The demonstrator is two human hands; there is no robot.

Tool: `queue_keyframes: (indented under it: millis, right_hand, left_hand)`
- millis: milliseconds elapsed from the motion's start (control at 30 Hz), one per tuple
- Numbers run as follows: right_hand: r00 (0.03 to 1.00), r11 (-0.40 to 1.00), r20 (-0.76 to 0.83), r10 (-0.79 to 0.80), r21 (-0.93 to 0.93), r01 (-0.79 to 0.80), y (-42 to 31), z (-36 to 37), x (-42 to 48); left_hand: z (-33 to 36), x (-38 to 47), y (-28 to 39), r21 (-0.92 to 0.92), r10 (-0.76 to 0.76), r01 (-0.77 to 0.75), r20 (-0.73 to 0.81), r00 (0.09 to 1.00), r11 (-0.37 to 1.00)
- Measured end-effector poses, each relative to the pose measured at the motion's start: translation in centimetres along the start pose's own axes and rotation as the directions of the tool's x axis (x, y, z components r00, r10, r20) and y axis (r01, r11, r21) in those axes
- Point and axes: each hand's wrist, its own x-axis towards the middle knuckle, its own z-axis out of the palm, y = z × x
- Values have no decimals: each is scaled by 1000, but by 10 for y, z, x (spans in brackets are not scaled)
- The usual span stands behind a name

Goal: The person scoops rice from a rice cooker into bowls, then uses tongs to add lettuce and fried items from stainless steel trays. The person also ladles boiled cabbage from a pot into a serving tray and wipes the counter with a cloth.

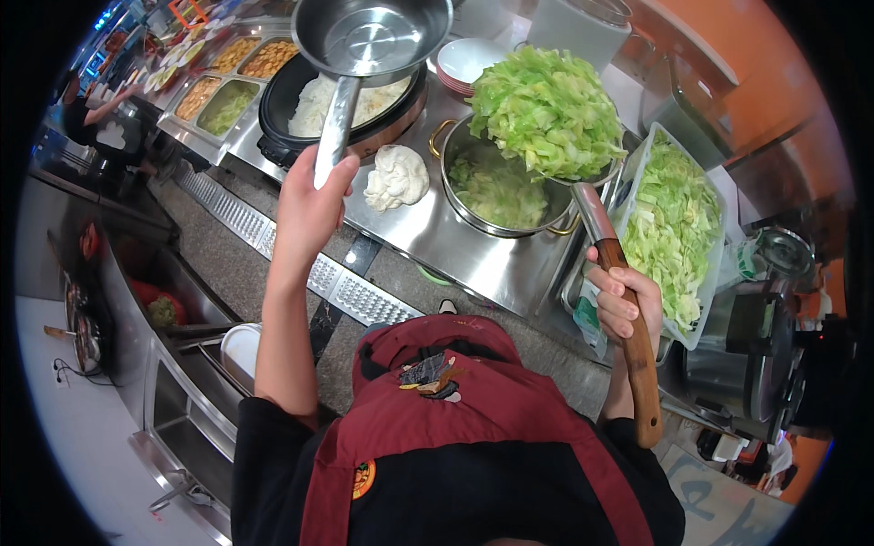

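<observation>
My left hand (314, 194) grips the metal handle of a steel pan (372, 34), whose bowl looks bare inside. In my right hand (625, 300) is the wooden handle of a strainer or ladle (614, 252), its head heaped with chopped cabbage (546, 112). That heap sits over the far right side of a steel pot with brass-coloured handles (471, 215). More cabbage (502, 191) lies inside the pot. Right of the pot, a white plastic tub (713, 266) holds pale green chopped cabbage (669, 225).
A crumpled white cloth (397, 179) lies left of the pot. Behind it stands a black cooker (273, 116) of white rice (307, 112). White bowls (471, 58) are stacked behind the pot. Metal food pans (232, 112) line the far left, where another person (85, 119) stands.
</observation>
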Motion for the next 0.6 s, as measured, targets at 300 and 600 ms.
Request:
queue_keyframes:
  millis: [300, 600]
  right_hand:
    - [999, 999, 30, -25, 41, 24, 9, 12, -9]
    - [993, 994, 93, -78, 84, 71, 2, 43, -17]
  left_hand:
    - [26, 71, -26, 661, 52, -79, 60, 997, 746]
    - [77, 61, -57, 645, 76, -241, 273, 959, 726]
